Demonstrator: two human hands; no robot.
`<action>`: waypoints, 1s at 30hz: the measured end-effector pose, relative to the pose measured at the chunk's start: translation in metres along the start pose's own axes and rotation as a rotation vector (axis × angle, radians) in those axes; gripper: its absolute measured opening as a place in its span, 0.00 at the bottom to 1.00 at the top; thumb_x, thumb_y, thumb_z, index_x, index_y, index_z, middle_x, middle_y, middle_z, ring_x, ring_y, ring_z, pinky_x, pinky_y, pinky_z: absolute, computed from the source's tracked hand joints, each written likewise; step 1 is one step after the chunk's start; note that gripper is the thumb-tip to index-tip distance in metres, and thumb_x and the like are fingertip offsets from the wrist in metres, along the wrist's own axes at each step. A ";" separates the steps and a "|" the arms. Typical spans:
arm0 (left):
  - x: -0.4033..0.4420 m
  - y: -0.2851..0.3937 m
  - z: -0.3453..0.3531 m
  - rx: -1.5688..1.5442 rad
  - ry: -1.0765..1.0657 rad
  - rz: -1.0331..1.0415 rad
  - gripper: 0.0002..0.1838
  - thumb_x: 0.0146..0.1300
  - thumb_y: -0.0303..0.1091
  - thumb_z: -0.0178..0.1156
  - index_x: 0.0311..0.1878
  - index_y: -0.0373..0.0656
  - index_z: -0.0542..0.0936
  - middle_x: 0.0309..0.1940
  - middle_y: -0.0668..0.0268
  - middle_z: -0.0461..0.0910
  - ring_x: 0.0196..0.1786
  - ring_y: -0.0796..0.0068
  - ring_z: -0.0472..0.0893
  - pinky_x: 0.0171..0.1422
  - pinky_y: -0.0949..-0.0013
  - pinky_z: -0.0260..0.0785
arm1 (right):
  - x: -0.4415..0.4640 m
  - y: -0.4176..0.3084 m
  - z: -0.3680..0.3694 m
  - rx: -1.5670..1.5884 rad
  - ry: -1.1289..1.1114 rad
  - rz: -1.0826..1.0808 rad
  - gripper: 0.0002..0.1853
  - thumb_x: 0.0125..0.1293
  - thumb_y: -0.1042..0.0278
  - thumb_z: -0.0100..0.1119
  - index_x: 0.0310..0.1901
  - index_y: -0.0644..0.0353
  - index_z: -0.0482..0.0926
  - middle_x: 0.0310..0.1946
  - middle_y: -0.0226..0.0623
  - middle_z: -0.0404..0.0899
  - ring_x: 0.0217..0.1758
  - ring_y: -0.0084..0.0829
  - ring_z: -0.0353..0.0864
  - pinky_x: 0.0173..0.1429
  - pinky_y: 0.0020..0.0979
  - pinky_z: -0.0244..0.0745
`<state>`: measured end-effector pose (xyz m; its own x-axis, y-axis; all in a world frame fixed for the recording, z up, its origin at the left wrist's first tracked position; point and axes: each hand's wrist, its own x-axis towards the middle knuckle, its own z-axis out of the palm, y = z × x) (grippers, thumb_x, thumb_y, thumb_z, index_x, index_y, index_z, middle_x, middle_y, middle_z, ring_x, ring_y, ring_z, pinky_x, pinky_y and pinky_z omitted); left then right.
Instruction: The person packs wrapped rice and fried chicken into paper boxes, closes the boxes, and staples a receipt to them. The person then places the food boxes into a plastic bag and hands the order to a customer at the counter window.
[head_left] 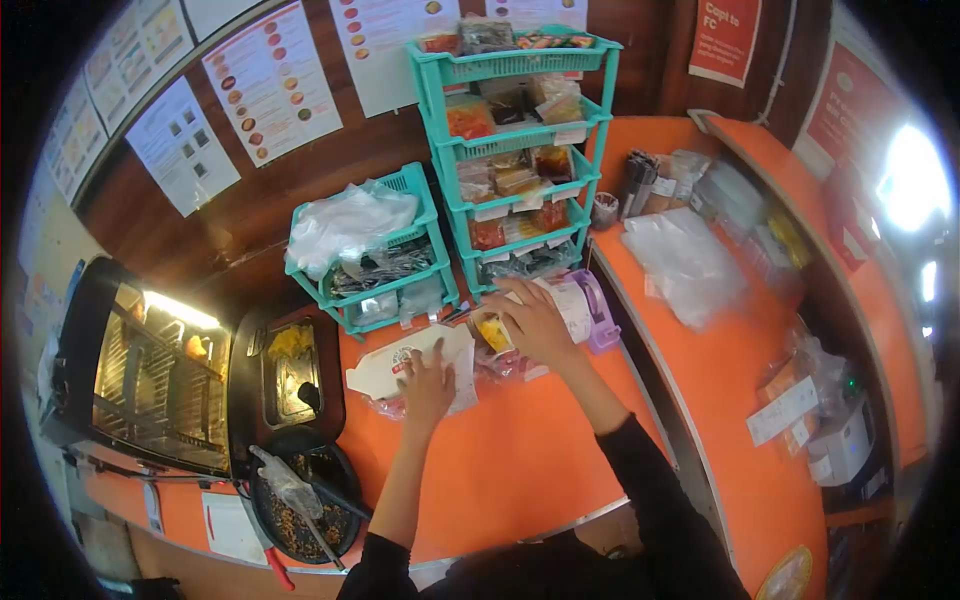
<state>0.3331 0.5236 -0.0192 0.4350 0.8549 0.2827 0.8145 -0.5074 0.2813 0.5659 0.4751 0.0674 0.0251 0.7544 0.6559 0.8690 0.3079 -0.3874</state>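
Note:
My left hand (428, 385) lies with spread fingers on a white paper food box (375, 372) with a small printed logo. Clear plastic shows under the box's front edge. To the right, my right hand (537, 322) is held with fingers apart over a small pack with a yellow part (493, 332). Whether its fingertips touch the pack, I cannot tell. Just behind that hand stands a purple dispenser (603, 318) with a white roll (573, 305), partly covered by the hand.
Behind are a tall teal rack (450, 150) of packed sachets and a lower teal basket (430, 210) with plastic bags. At left stand a lit warmer (165, 370), a metal tray (295, 395) and a black pan (345, 475) with tongs. Plastic bags (685, 260) lie on the right counter.

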 end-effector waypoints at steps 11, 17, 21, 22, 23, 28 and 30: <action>0.007 0.048 0.042 0.522 -0.239 -0.007 0.39 0.63 0.70 0.49 0.75 0.88 0.46 0.71 0.46 0.53 0.55 0.12 0.67 0.41 0.22 0.72 | -0.035 0.069 0.083 -0.328 -0.527 0.343 0.14 0.54 0.70 0.60 0.44 0.57 0.76 0.37 0.47 0.81 0.44 0.51 0.82 0.47 0.50 0.77; 0.014 0.054 0.038 0.516 -0.368 -0.038 0.45 0.55 0.79 0.49 0.75 0.90 0.44 0.75 0.51 0.47 0.57 0.10 0.64 0.44 0.22 0.71 | 0.047 0.077 0.180 -0.288 -0.493 0.056 0.13 0.51 0.68 0.65 0.40 0.54 0.84 0.39 0.42 0.84 0.43 0.46 0.85 0.43 0.47 0.81; 0.012 0.053 0.042 0.562 -0.332 0.008 0.46 0.54 0.80 0.48 0.75 0.88 0.44 0.75 0.52 0.47 0.57 0.10 0.64 0.42 0.25 0.74 | 0.053 0.088 0.241 -0.482 -0.864 0.072 0.11 0.49 0.64 0.69 0.36 0.49 0.88 0.36 0.36 0.87 0.40 0.40 0.88 0.40 0.42 0.82; 0.012 0.053 0.041 0.571 -0.356 0.005 0.46 0.54 0.80 0.48 0.75 0.88 0.44 0.75 0.51 0.47 0.57 0.10 0.64 0.42 0.26 0.74 | 0.055 0.087 0.245 -0.539 -0.883 0.001 0.09 0.48 0.63 0.70 0.34 0.48 0.88 0.35 0.35 0.87 0.40 0.38 0.88 0.39 0.40 0.82; 0.012 0.053 0.041 0.580 -0.379 -0.002 0.46 0.54 0.80 0.48 0.75 0.88 0.45 0.75 0.51 0.46 0.57 0.11 0.64 0.42 0.26 0.75 | 0.057 0.087 0.248 -0.549 -0.880 0.016 0.09 0.48 0.63 0.70 0.34 0.48 0.88 0.35 0.35 0.87 0.40 0.38 0.88 0.39 0.40 0.82; 0.011 0.052 0.044 0.573 -0.367 0.014 0.47 0.54 0.80 0.48 0.75 0.88 0.42 0.75 0.49 0.46 0.56 0.12 0.65 0.41 0.27 0.75 | 0.071 0.081 0.229 -0.545 -0.951 -0.027 0.08 0.56 0.63 0.66 0.37 0.49 0.89 0.41 0.35 0.87 0.45 0.38 0.87 0.45 0.40 0.80; 0.011 0.052 0.044 0.563 -0.376 0.015 0.48 0.54 0.80 0.47 0.76 0.88 0.40 0.75 0.49 0.46 0.56 0.12 0.66 0.41 0.28 0.76 | 0.066 0.090 0.219 -0.520 -0.758 -0.131 0.07 0.52 0.64 0.68 0.33 0.51 0.87 0.36 0.39 0.86 0.42 0.41 0.87 0.43 0.42 0.80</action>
<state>0.3971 0.5111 -0.0415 0.4688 0.8793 -0.0840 0.8389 -0.4729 -0.2695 0.5379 0.6797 -0.0655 -0.2590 0.9659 0.0043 0.9591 0.2567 0.1194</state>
